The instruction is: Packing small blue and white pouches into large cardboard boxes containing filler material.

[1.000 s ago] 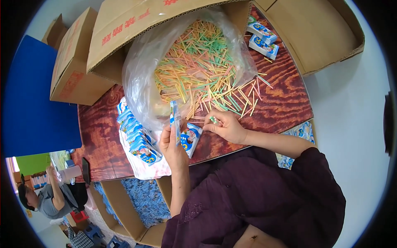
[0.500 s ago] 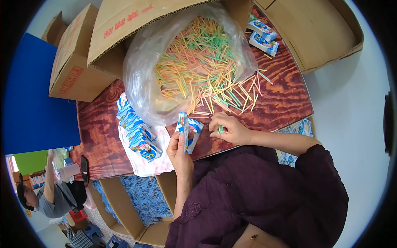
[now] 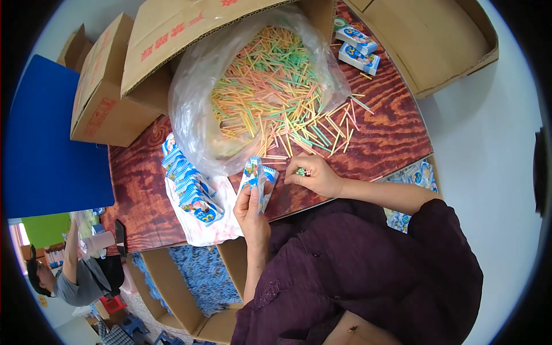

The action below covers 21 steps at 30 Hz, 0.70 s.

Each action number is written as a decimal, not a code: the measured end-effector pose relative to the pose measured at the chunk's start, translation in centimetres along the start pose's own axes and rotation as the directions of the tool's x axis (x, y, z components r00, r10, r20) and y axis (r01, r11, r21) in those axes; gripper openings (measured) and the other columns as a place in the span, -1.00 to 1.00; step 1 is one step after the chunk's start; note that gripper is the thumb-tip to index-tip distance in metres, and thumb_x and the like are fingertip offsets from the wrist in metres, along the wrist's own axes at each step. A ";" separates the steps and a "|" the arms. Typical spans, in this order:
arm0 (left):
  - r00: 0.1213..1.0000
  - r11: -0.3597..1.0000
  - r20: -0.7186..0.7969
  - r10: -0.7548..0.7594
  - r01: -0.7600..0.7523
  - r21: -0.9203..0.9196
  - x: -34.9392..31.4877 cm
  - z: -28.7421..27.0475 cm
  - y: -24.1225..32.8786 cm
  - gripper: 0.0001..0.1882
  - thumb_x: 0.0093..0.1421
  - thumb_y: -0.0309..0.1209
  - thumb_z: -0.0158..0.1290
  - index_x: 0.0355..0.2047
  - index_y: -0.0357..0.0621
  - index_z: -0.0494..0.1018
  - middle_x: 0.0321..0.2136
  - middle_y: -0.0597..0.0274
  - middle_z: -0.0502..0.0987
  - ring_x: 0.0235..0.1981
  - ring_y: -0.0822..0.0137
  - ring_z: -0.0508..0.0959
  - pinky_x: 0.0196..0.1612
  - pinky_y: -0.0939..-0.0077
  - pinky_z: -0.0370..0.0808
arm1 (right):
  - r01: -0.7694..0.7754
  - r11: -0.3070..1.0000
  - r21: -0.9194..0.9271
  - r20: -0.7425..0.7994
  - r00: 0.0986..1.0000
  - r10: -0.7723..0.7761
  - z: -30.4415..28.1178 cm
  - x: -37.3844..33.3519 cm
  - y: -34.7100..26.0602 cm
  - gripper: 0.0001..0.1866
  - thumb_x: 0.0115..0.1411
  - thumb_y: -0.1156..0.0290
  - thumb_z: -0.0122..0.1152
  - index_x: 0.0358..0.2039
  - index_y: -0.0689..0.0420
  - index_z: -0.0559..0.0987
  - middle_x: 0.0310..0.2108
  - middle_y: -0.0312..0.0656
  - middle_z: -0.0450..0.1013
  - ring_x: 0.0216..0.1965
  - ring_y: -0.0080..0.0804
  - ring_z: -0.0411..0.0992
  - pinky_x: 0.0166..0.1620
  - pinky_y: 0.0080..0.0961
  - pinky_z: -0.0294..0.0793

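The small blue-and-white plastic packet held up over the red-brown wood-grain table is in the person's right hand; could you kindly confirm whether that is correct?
Not quite: the head view shows the blue-and-white packet in the person's left hand. It is indeed held up over the table.

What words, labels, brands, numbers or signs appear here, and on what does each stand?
I place the printing without copying it:
Large carton: red characters.
Smaller carton: red characters, boxed red mark.
Packet row: large mark, finer print unreadable.
Two small boxes: likewise.
Packet in left hand: print too small to read.
Packet behind: partly hidden.
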State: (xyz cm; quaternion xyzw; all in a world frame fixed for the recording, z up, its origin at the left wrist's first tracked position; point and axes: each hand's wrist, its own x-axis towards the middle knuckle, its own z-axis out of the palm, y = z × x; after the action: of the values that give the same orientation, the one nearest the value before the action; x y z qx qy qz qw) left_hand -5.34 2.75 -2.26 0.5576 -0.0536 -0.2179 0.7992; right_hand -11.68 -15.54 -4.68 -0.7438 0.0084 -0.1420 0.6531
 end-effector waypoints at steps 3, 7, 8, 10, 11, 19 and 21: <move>1.000 1.000 -0.001 -0.004 0.004 -0.028 -0.1 -0.3 0.2 -0.82 0.28 -0.45 -0.02 -0.23 -0.32 0.49 -0.28 0.12 0.59 -0.26 0.37 0.58 -0.11 0.49 0.47 | -0.019 0.995 -0.098 0.008 1.000 0.020 -0.1 -0.3 -0.4 -0.87 0.05 0.45 0.32 -0.41 0.15 0.54 -0.49 -0.29 0.45 -0.38 -0.44 0.40 -0.18 -0.47 0.33; 1.000 0.997 -0.022 0.015 -0.016 -0.075 -0.1 -0.9 0.0 -0.82 0.28 -0.45 -0.01 -0.23 -0.32 0.49 -0.28 0.10 0.59 -0.25 0.35 0.59 -0.09 0.46 0.47 | -0.007 0.988 -0.156 0.057 0.998 0.016 -0.4 -0.4 -0.1 -0.81 0.00 0.44 0.37 -0.38 0.14 0.53 -0.49 -0.30 0.44 -0.35 -0.42 0.38 -0.15 -0.45 0.32; 1.000 0.997 -0.025 0.014 -0.016 -0.076 -0.1 -0.9 0.0 -0.82 0.28 -0.45 -0.01 -0.23 -0.32 0.49 -0.28 0.10 0.59 -0.25 0.35 0.59 -0.09 0.46 0.47 | 0.052 0.981 -0.189 0.071 0.997 -0.039 -0.3 -0.3 -0.2 -0.81 0.00 0.43 0.36 -0.37 0.14 0.54 -0.47 -0.29 0.45 -0.33 -0.40 0.38 -0.15 -0.45 0.32; 1.000 0.999 -0.011 0.029 -0.029 -0.039 0.0 -0.9 -0.1 -0.83 0.28 -0.44 0.00 -0.22 -0.31 0.48 -0.29 0.10 0.59 -0.28 0.35 0.59 -0.11 0.46 0.48 | 0.110 0.969 -0.223 0.087 0.992 -0.093 -0.3 -0.2 0.1 -0.81 0.01 0.41 0.35 -0.36 0.14 0.54 -0.46 -0.28 0.46 -0.31 -0.38 0.37 -0.15 -0.44 0.32; 1.000 0.999 -0.010 0.029 -0.029 -0.040 -0.1 -0.9 -0.1 -0.83 0.28 -0.44 0.00 -0.22 -0.31 0.48 -0.29 0.10 0.59 -0.28 0.35 0.59 -0.11 0.46 0.48 | 0.151 0.957 -0.249 0.103 0.986 -0.129 -0.3 -0.3 0.8 -0.81 0.03 0.40 0.34 -0.35 0.14 0.54 -0.45 -0.27 0.46 -0.31 -0.36 0.37 -0.16 -0.43 0.32; 0.956 0.889 0.267 0.118 -0.221 0.401 -0.9 2.1 0.8 -0.93 0.14 -0.58 0.07 -0.39 -0.35 0.52 -0.15 0.11 0.53 -0.11 0.30 0.46 0.00 0.46 0.33 | -0.152 0.988 0.039 0.009 0.988 0.152 0.8 -1.1 -0.9 -0.62 0.10 0.40 0.26 -0.07 0.19 0.45 -0.23 -0.15 0.48 -0.14 -0.37 0.46 -0.08 -0.41 0.42; 0.895 0.749 0.405 0.187 -0.396 0.531 -0.8 3.2 1.4 -0.93 0.05 -0.61 0.12 -0.41 -0.33 0.52 -0.19 0.09 0.55 -0.12 0.20 0.48 -0.04 0.41 0.36 | -0.092 0.996 -0.006 0.006 0.996 0.092 1.1 -1.3 -1.0 -0.51 0.10 0.38 0.26 0.04 0.19 0.36 -0.17 -0.14 0.47 -0.10 -0.42 0.47 -0.08 -0.45 0.44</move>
State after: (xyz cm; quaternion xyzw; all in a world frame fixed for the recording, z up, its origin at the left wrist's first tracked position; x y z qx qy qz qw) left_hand -6.70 0.69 0.30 0.7220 -0.3388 -0.1490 0.5845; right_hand -12.87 -14.03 -4.11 -0.7448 0.0412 -0.1094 0.6570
